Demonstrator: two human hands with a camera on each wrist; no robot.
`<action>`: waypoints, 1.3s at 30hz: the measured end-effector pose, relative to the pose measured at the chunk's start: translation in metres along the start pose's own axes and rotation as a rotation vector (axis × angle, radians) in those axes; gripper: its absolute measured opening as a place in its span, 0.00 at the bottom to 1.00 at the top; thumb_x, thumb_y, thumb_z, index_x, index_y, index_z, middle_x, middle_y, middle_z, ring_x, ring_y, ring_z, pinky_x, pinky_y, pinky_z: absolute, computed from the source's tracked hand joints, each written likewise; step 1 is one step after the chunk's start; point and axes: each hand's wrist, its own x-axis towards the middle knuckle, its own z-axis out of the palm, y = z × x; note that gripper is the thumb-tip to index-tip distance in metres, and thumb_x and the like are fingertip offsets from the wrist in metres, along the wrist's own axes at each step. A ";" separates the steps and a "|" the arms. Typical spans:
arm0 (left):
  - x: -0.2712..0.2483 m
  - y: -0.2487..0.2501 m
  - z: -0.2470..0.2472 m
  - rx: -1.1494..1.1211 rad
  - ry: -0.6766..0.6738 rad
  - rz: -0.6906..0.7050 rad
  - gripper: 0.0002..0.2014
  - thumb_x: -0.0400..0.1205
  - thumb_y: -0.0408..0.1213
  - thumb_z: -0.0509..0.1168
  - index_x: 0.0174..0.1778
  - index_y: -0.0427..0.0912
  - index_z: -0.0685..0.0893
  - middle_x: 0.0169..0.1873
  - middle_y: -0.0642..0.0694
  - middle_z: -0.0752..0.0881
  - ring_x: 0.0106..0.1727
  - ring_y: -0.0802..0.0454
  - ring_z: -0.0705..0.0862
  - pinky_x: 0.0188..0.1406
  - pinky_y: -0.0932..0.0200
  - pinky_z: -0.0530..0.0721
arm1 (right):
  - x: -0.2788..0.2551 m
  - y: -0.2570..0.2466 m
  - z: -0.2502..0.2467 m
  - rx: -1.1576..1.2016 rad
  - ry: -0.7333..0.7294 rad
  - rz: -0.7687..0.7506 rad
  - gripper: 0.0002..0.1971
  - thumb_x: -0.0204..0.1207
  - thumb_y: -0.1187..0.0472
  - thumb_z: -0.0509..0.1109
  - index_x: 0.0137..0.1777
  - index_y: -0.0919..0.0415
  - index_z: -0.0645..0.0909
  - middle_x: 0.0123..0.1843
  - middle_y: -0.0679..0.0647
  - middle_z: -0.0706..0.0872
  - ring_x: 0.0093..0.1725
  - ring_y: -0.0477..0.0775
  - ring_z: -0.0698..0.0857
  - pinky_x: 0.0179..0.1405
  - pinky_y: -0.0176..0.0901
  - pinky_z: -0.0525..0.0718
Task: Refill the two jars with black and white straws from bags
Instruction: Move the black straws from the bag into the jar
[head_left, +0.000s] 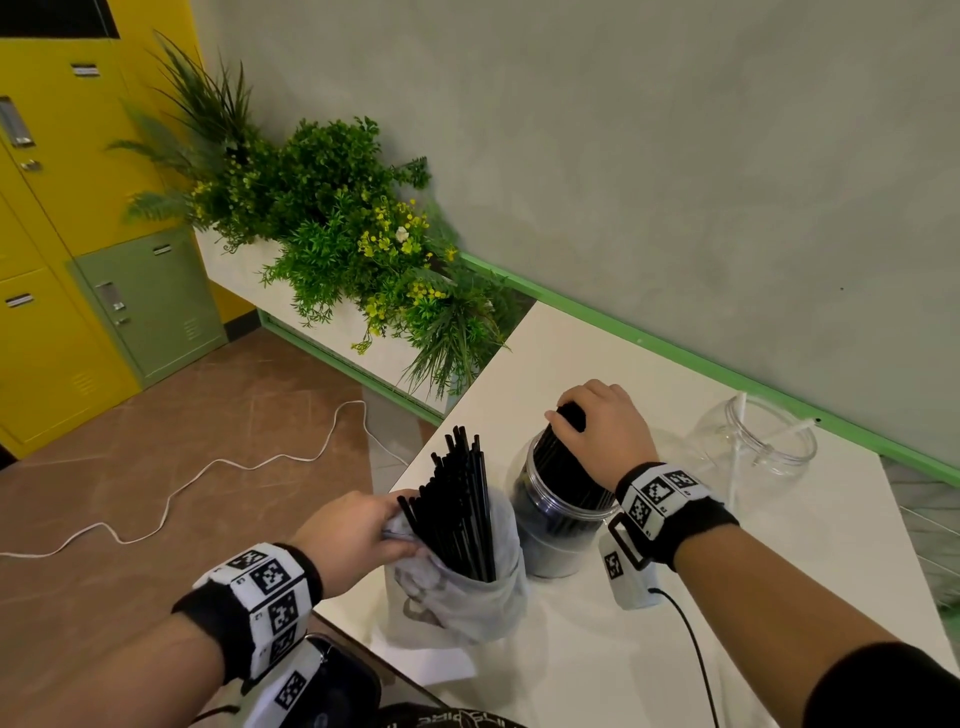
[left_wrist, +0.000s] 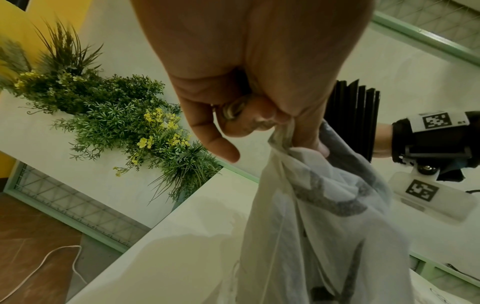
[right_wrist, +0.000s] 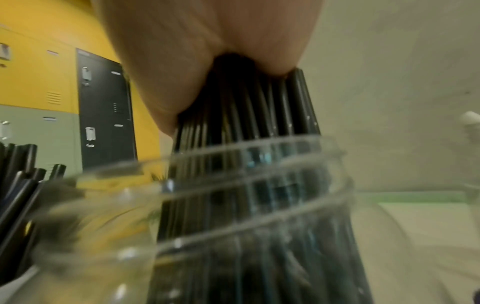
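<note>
Black straws going into a clear jar, bag held open alongside.

Black straws (head_left: 569, 457) stand bunched in the near jar (head_left: 558, 525), their tops clamped in the curled fingers of the right hand (head_left: 605, 426). Just left of that jar, touching or nearly so, sits a thin white bag (head_left: 457, 597) with more black straws (head_left: 465, 499) fanning from its mouth; the left hand (head_left: 353, 535) pinches the bag's rim. Right of the near jar and further back stands a second clear jar (head_left: 753, 436) holding a few white straws (head_left: 737, 441). All rest on a white table (head_left: 779, 597).
</note>
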 end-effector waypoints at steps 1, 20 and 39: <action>0.000 -0.001 0.001 0.006 -0.003 -0.003 0.15 0.76 0.54 0.67 0.54 0.52 0.82 0.34 0.51 0.85 0.38 0.52 0.82 0.36 0.58 0.76 | 0.000 0.000 0.000 0.019 0.034 0.007 0.13 0.79 0.47 0.67 0.53 0.56 0.84 0.51 0.51 0.83 0.54 0.56 0.76 0.54 0.46 0.75; -0.006 0.001 0.001 -0.071 -0.028 0.022 0.13 0.75 0.51 0.68 0.56 0.61 0.79 0.39 0.53 0.88 0.40 0.54 0.84 0.40 0.54 0.81 | -0.076 -0.075 0.009 0.831 -0.418 -0.025 0.64 0.56 0.33 0.79 0.83 0.41 0.38 0.86 0.42 0.48 0.84 0.43 0.52 0.82 0.47 0.56; -0.014 0.007 0.000 -0.087 -0.020 0.004 0.16 0.76 0.50 0.70 0.60 0.59 0.81 0.42 0.51 0.89 0.44 0.51 0.84 0.37 0.60 0.76 | -0.085 -0.082 0.019 1.122 -0.194 0.201 0.10 0.69 0.67 0.80 0.45 0.60 0.81 0.37 0.42 0.89 0.40 0.40 0.87 0.42 0.32 0.82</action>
